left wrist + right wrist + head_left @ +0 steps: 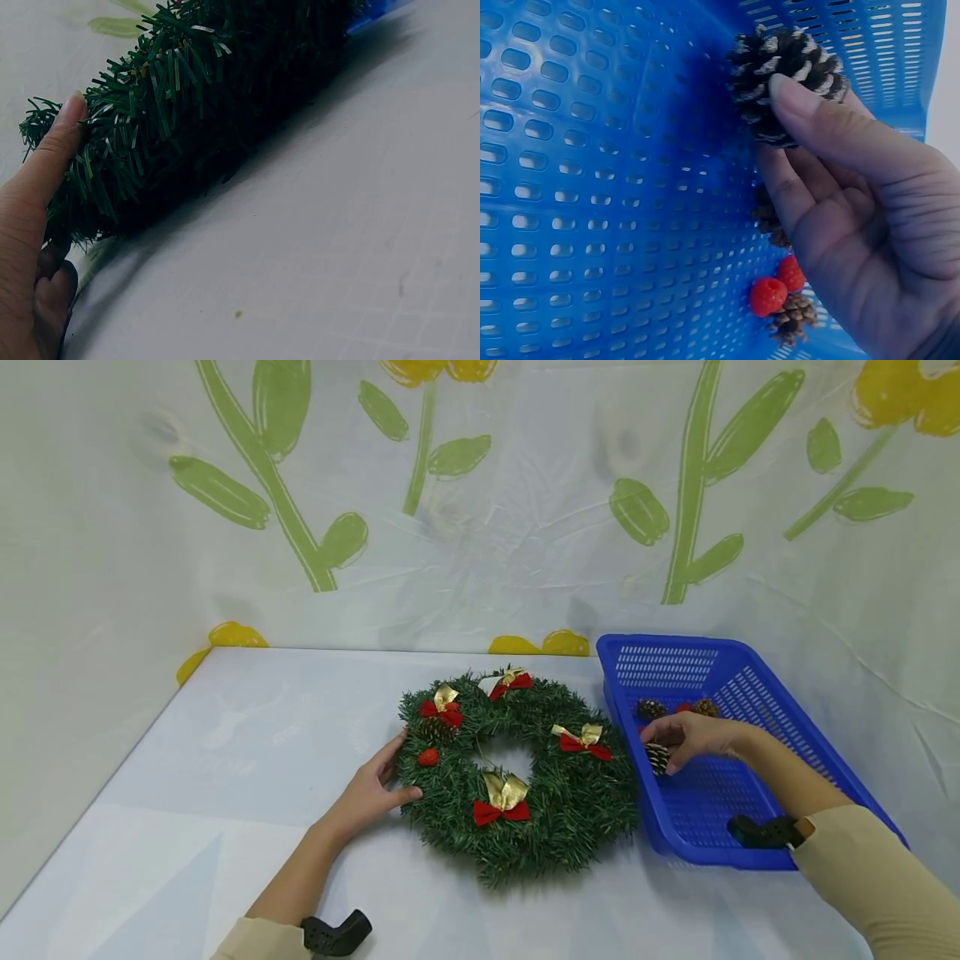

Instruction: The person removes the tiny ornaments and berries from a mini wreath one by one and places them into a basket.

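A green artificial wreath (558, 806) lies on the white table, carrying several red-and-gold bows, a pine cone (437, 731) and a red berry (428, 757) on its left part. My left hand (371, 789) holds the wreath's left edge, thumb on the greenery and other fingers curled at the side. Inside the blue basket (701, 852), my right hand (697, 739) pinches a dark pine cone with white-tipped scales (757, 90) between thumb and fingers. Beneath that hand, red berries (769, 297) and brown pine cones (793, 319) lie in the basket, partly hidden by it.
The basket stands close against the wreath's right side, its perforated walls rising above the table. White table surface (262, 735) extends left of the wreath. Behind it hangs a pale sheet (525, 543) with printed green stems and yellow flowers.
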A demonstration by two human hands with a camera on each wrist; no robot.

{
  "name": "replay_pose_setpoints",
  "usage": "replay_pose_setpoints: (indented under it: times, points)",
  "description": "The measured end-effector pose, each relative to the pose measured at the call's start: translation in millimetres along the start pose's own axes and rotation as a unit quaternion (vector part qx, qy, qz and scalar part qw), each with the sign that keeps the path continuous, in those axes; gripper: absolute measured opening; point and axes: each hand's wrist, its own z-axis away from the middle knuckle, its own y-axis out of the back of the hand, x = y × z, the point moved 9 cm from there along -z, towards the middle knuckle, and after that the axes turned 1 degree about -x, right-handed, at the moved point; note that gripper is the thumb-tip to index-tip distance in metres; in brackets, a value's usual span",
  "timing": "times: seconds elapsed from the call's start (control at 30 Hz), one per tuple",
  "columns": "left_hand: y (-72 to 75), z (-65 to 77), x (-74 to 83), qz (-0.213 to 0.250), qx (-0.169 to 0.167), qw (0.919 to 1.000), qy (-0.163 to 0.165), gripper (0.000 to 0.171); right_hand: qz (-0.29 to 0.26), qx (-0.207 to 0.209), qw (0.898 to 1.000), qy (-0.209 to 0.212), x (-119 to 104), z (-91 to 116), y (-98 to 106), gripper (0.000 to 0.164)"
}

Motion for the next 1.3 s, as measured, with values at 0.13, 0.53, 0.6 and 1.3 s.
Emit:
replay_pose_setpoints:
  times: [0.13, 0.53, 0.6, 1.3]
  points:
    - [-0.2, -0.1, 0.4, -0.001, -0.001, 1.0000, -0.004, 0.093, -0.010, -0.005, 1.000, 0.010, 0.6, -1.9, -2.5, 0.043]
    - [-0.2, -0.2, 0.2, 0.007, 0.004, 0.9999, -0.013, 0.093, -0.028, 0.015, 0.999, 0.005, -3.7, 3.7, 5.1, 0.063]
    - [-0.1, -0.5, 0.4, 0.007, 0.003, 0.9999, -0.012, 0.093, -0.036, 0.014, 0.999, 0.009, -6.0, 4.3, 5.6, 0.064]
    - [-0.7, -0.5, 1.2, 0.010, -0.001, 0.9999, -0.005, 0.093, -0.059, 0.029, 0.993, 0.098, -63.3, 18.3, 18.7, 0.050]
